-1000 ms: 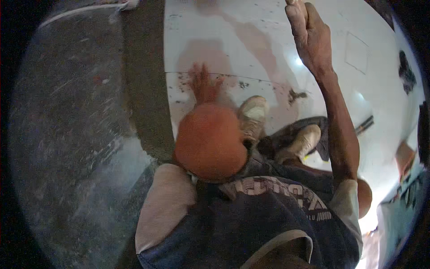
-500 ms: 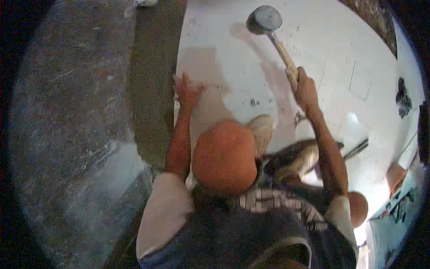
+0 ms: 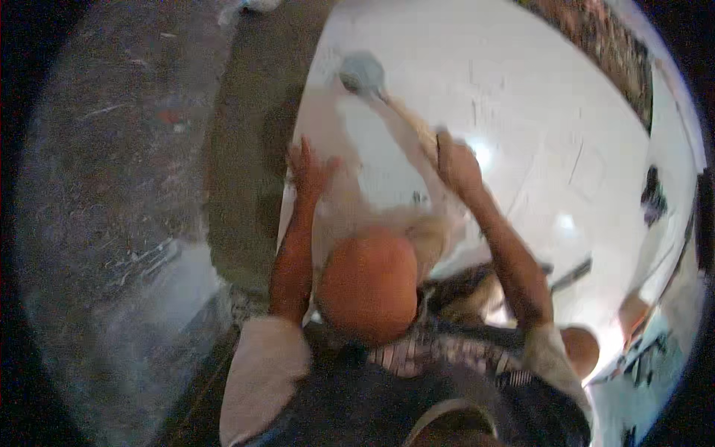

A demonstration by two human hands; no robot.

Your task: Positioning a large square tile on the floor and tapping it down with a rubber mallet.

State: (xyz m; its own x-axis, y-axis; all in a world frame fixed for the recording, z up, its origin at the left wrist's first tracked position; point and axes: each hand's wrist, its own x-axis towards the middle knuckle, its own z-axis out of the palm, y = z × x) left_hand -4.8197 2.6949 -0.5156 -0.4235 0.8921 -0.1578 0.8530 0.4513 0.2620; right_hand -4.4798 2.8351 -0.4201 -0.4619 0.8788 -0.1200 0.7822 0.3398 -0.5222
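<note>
My right hand (image 3: 459,165) is wrapped round the wooden handle of a rubber mallet. The grey head of the mallet (image 3: 363,73) is over the far left part of a white tiled floor (image 3: 514,97); whether it touches the surface I cannot tell. My left hand (image 3: 310,173) rests near the left edge of the white surface, fingers spread and holding nothing. My bent bare knee (image 3: 369,287) is between my two forearms, with a blurred light shoe (image 3: 432,242) just beyond it.
A damp brown strip (image 3: 249,149) runs along the white floor's left edge, with rough grey ground (image 3: 126,171) further left. A dark lump (image 3: 653,197) lies on the far right, and a dark slim tool (image 3: 573,273) lies right of my right forearm. Rubble borders the far right.
My right hand has swung the mallet left and a little nearer, its head now closer to the left edge. My left hand stays by that edge. The whole view has shifted slightly.
</note>
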